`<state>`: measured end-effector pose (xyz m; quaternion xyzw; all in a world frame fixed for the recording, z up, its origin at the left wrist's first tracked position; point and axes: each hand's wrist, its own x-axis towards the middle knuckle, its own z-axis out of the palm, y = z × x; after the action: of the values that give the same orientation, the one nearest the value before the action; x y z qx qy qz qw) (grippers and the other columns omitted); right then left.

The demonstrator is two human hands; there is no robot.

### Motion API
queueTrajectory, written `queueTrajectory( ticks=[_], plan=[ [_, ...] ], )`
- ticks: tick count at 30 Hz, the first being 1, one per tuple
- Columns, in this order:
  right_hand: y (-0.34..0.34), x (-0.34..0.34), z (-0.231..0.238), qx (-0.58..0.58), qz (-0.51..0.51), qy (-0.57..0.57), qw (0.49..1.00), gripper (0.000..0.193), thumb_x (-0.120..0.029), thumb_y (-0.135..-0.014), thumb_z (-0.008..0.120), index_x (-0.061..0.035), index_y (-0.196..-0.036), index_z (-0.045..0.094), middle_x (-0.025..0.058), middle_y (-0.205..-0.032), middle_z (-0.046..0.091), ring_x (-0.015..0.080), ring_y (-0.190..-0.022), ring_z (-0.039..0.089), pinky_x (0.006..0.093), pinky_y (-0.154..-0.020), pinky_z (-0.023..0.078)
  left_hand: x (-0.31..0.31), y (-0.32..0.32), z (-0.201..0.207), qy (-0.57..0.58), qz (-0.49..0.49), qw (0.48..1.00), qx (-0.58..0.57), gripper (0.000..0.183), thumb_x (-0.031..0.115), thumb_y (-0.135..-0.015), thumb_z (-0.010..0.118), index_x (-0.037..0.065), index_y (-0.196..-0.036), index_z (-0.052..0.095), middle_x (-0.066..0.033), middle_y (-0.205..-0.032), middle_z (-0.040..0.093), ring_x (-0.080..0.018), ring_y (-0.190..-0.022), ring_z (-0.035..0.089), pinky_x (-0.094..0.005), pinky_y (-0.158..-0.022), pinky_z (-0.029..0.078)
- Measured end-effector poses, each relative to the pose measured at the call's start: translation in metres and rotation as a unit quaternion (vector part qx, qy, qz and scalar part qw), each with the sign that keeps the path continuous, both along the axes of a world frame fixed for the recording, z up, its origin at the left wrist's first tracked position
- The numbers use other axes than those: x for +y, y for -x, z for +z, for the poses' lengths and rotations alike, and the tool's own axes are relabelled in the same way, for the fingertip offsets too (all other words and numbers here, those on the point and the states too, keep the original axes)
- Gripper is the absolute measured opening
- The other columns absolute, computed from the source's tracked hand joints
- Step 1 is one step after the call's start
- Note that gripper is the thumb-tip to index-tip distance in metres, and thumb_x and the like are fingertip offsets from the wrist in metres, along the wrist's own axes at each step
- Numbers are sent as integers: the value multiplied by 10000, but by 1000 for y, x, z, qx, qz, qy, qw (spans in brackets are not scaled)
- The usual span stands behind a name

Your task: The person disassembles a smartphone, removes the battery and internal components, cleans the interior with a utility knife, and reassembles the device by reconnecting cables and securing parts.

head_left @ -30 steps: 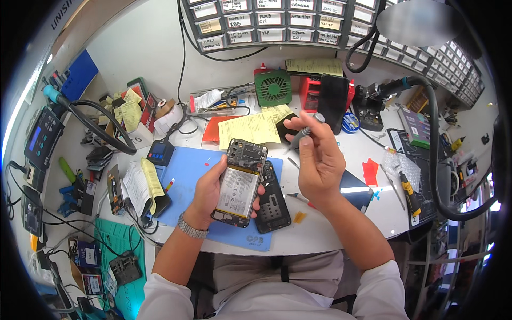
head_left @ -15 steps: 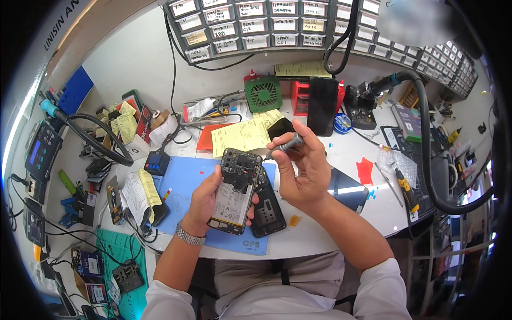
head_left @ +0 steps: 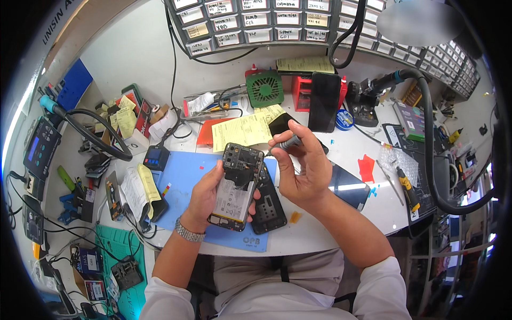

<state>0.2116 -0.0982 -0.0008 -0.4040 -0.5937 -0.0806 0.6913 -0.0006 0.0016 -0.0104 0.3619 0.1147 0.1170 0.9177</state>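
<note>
My left hand (head_left: 207,193) is wrapped round an opened smartphone (head_left: 234,184), its battery and dark upper cover facing up. In my right hand (head_left: 305,169) a small grey screwdriver (head_left: 288,144) is gripped between thumb and fingers. Its tip points at the phone's upper right corner; whether it touches cannot be made out. Partly under the phone, a detached black phone part (head_left: 269,210), like a back housing, rests on the blue mat (head_left: 184,176). To the right of it lies a small orange-yellow piece (head_left: 295,217).
Yellow paper slips (head_left: 242,130) and a green fan (head_left: 265,89) stand behind the mat. An upright dark phone (head_left: 324,101) leans against a red drawer box. A dark flat panel (head_left: 348,186) lies beside my right forearm. A thick black hose (head_left: 426,122) arches at the right.
The view has shifted slightly. Both hands keep their hold on the phone and the screwdriver, with little movement; my right fingers have bent a little closer round the handle.
</note>
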Motion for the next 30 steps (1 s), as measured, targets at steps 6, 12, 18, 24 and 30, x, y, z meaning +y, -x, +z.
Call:
queueTrajectory(
  ticks=[6, 12, 18, 24, 30],
  plan=[
    [1, 1, 1, 6, -13, -13, 1000, 539, 126, -938, 735, 36, -1446, 578, 135, -1096, 689, 195, -968, 721, 288, -767, 635, -1, -1, 1, 7, 3, 1000, 6, 682, 563, -1160, 263, 26, -1497, 515, -275, -1136, 714, -389, -882, 777, -523, -741, 671],
    [-9, -11, 12, -142, -58, -16, 988, 440, 101, -874, 809, 38, -1291, 683, 129, -1041, 723, 255, -927, 747, 310, -776, 620, -2, -2, 2, -7, 11, 1000, 12, 641, 539, -1168, 265, 37, -1478, 516, -271, -1117, 712, -387, -868, 775, -517, -725, 674],
    [-1, -8, 11, -10, 33, 40, 999, 538, 129, -769, 851, -81, -1258, 770, 164, -1143, 684, 263, -958, 716, 308, -813, 591, -3, -5, 5, -24, 17, 999, 15, 612, 522, -1172, 282, 40, -1474, 509, -276, -1109, 711, -386, -856, 775, -510, -705, 676],
    [-4, -4, 6, -37, -34, 10, 999, 487, 89, -795, 870, -120, -1228, 794, 125, -1134, 618, 212, -914, 657, 294, -782, 569, -1, -4, -4, -12, 9, 999, 32, 679, 578, -1147, 282, 40, -1484, 520, -300, -1129, 710, -407, -859, 775, -526, -713, 682],
    [-4, -5, 7, -10, 30, 57, 998, 517, 147, -781, 819, -113, -1227, 788, 143, -1212, 616, 223, -946, 671, 305, -800, 562, -4, -6, 2, -16, 22, 999, 44, 610, 534, -1167, 307, 43, -1461, 517, -268, -1087, 720, -374, -819, 779, -497, -680, 677]
  ],
)
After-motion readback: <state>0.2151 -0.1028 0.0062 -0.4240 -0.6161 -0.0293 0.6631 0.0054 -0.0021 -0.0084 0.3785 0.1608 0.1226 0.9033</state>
